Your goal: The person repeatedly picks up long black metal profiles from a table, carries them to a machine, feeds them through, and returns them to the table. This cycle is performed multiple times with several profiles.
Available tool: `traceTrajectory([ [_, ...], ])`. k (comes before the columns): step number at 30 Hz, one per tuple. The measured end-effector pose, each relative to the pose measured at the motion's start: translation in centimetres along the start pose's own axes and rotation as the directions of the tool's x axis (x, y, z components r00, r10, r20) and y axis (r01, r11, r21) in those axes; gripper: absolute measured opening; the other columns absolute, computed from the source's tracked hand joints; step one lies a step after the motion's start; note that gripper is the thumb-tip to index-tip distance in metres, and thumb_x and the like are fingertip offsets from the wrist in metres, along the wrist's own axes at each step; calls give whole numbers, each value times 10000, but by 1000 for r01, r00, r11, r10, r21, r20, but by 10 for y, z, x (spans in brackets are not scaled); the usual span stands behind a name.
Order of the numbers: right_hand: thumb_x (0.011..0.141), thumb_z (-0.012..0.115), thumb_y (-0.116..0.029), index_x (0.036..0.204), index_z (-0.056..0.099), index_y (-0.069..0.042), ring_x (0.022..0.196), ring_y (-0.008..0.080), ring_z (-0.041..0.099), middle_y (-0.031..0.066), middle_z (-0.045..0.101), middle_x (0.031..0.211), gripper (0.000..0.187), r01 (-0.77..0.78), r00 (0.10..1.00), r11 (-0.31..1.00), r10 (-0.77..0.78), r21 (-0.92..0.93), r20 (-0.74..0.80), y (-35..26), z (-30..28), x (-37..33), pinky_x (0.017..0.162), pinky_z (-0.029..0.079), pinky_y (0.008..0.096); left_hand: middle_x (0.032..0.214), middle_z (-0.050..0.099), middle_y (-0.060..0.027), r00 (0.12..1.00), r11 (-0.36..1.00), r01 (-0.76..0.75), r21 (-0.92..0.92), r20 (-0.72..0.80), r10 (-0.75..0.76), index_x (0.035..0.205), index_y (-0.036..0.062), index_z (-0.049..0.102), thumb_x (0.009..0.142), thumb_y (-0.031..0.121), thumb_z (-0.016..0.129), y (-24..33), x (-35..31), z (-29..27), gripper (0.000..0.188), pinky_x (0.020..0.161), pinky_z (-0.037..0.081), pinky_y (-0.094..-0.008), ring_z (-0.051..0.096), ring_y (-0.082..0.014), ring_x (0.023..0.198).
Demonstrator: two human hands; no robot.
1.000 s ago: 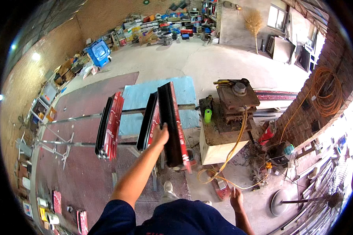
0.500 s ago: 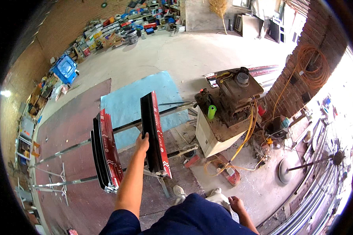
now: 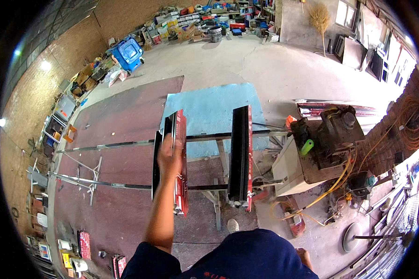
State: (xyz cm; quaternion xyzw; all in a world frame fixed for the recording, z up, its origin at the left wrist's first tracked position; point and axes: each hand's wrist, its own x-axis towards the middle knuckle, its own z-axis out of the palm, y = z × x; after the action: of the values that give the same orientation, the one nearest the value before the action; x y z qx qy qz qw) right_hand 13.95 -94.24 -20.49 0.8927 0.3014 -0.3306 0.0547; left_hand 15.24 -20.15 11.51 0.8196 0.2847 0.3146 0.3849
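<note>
My left hand (image 3: 170, 156), a little blurred, is closed on one of the black profile bars with red printed film (image 3: 180, 186) in the left group. That bar stands slightly apart from another black bar (image 3: 156, 160) at its left. A second group of black profile bars (image 3: 239, 153), red film along its right side, lies to the right, apart from my hand. Both groups rest across two long dark rails (image 3: 205, 188). My right hand (image 3: 304, 258) hangs low beside my body, largely hidden, so its fingers cannot be made out.
A dusty machine on a pale cabinet (image 3: 288, 172) stands at the right end of the rails, a green bottle (image 3: 307, 147) on it. Yellow hoses (image 3: 333, 190) trail to the floor. A blue sheet (image 3: 205, 107) lies beyond; a fan (image 3: 354, 237) stands lower right.
The view has swung left. My left hand has gone from the right group of bars to the left group, where one bar now stands apart from its neighbour.
</note>
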Motion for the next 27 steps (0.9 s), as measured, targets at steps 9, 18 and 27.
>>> traceTrajectory([
  [9,778,720,-207,962,608,-56,823,325,674,135,677,832,263,-282,954,849,298,447,37,17,0,-19,682,560,442,1263,613,-264,609,594,766,245,19,-793,1284,-21,603,1000,456,504,-288,-8,-88,564,936,472,-476,584,-405,1178],
  [18,791,694,-192,858,586,-81,816,325,672,132,669,812,168,-319,936,716,340,621,88,33,26,-13,668,555,445,1202,645,-262,577,547,815,193,-175,-798,1282,-21,597,1011,418,517,-291,-34,-88,523,831,487,-477,615,-451,1089],
  [27,896,540,-229,818,601,-51,801,336,681,147,676,840,204,-8,975,877,114,481,-190,18,19,19,722,562,448,1143,657,-295,775,730,629,267,-286,-564,1192,-55,640,922,529,581,-185,-61,-218,646,913,474,-444,631,-404,1106],
])
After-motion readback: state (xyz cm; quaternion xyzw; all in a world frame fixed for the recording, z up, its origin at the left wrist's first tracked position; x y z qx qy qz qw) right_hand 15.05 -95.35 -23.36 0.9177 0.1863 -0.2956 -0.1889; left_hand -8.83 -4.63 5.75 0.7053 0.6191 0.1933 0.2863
